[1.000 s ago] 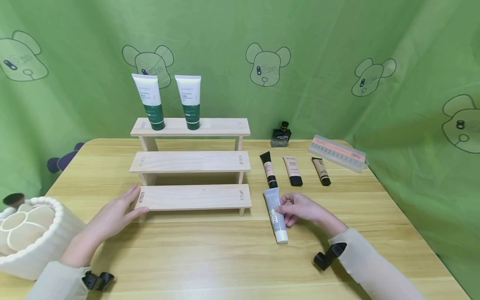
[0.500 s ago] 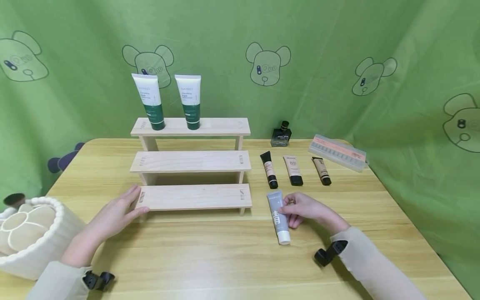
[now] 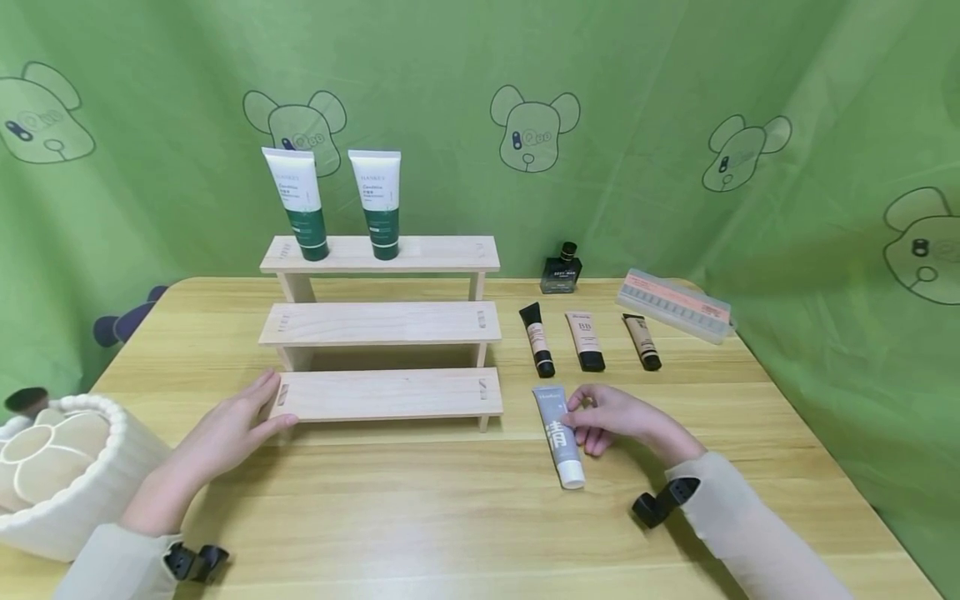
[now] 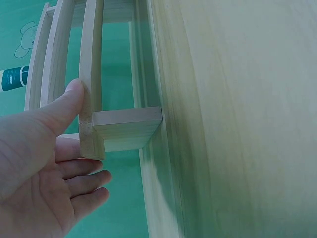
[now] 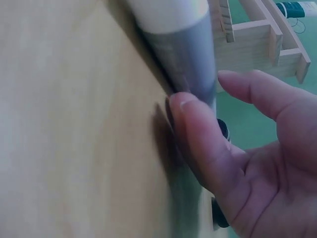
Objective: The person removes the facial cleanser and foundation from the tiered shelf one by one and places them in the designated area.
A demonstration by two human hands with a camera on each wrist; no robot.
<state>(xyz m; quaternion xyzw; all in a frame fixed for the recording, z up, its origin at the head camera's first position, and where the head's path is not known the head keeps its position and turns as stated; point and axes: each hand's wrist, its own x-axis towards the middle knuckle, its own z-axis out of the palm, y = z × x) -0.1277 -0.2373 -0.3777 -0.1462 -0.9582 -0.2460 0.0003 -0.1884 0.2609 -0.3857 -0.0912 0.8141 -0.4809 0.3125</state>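
At the left end of the lowest step of a three-tier wooden display shelf [image 3: 397, 395], my left hand [image 3: 228, 425] holds the plank. In the left wrist view the thumb lies on one side of the plank [image 4: 91, 59], with the index finger partly hidden behind it. My right hand [image 3: 615, 417] pinches a grey-blue squeeze tube [image 3: 557, 448] at its right edge, close over the table right of the shelf. Its white cap [image 3: 572, 475] points toward me. The right wrist view shows fingertips under the grey tube [image 5: 185, 54] and the thumb right at its edge.
Two white-and-green tubes [image 3: 296, 200] stand on the top step. Behind the grey tube lie a black-capped tube [image 3: 538, 337], a BB cream tube [image 3: 585, 337] and a small brown tube [image 3: 642, 340]. Further back are a dark bottle [image 3: 561, 273] and a clear case [image 3: 675, 307]; a white basket [image 3: 90, 475] stands left.
My right hand and the grey-blue tube have shifted slightly right and toward me, away from the black-capped tube. The left hand and the shelf have stayed in place.
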